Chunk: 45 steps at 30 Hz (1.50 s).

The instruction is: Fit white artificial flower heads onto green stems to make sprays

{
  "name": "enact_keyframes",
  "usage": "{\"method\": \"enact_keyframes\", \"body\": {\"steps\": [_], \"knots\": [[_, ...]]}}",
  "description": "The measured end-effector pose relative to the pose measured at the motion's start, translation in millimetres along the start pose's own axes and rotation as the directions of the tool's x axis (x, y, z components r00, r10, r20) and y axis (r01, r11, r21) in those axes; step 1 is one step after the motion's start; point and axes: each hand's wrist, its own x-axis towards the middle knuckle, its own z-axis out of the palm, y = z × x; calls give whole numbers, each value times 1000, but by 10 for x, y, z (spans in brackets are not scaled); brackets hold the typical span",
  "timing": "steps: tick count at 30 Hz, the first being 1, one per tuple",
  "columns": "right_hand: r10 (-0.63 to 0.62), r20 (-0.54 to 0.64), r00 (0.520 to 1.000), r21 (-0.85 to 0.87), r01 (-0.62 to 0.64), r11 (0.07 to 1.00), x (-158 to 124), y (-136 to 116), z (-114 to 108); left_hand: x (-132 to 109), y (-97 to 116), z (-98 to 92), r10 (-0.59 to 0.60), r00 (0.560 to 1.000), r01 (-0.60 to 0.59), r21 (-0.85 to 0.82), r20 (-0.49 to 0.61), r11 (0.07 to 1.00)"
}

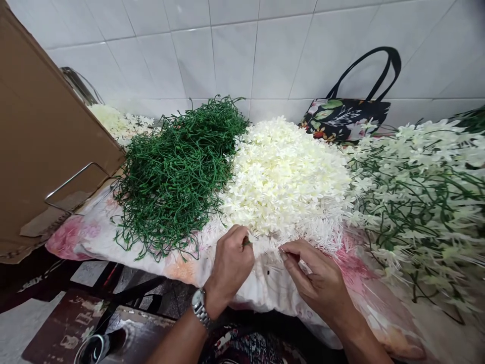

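My left hand [232, 265], with a metal watch [200, 307] on its wrist, is closed in a pinch at the front edge of the white flower pile. A bit of green stem shows between its thumb and finger. My right hand [318, 278] pinches thumb and forefinger together a little to the right; whatever is between them is too small to make out. Before both hands lies a heap of white artificial blossoms [286, 174], with thin white spiky pieces [322, 233] along its front. Green plastic stems [182, 172] are piled to the left.
A cardboard box [49, 136] stands at the left. Finished-looking white flower sprays with green stems [424, 202] fill the right side. Behind them a black floral bag [344, 119] leans on the tiled wall [235, 60]. A flowered cloth [182, 268] lies beneath the piles.
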Motion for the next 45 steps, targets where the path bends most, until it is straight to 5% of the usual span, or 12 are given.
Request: {"method": "enact_keyframes", "body": {"steps": [6, 29, 35, 45], "knots": [[43, 12, 999, 41, -43, 998, -2, 1, -6, -10, -43, -128, -179, 984, 173, -346, 16, 922], [84, 56, 995, 122, -91, 988, 34, -127, 21, -87, 34, -77, -313, 943, 308, -664, 117, 681], [176, 47, 983, 162, -182, 970, 34, -138, 43, -72, 36, -114, -224, 972, 218, -606, 67, 765], [403, 31, 915, 505, -362, 783, 64, -124, 133, -70, 41, -115, 155, 983, -185, -508, -101, 841]]}}
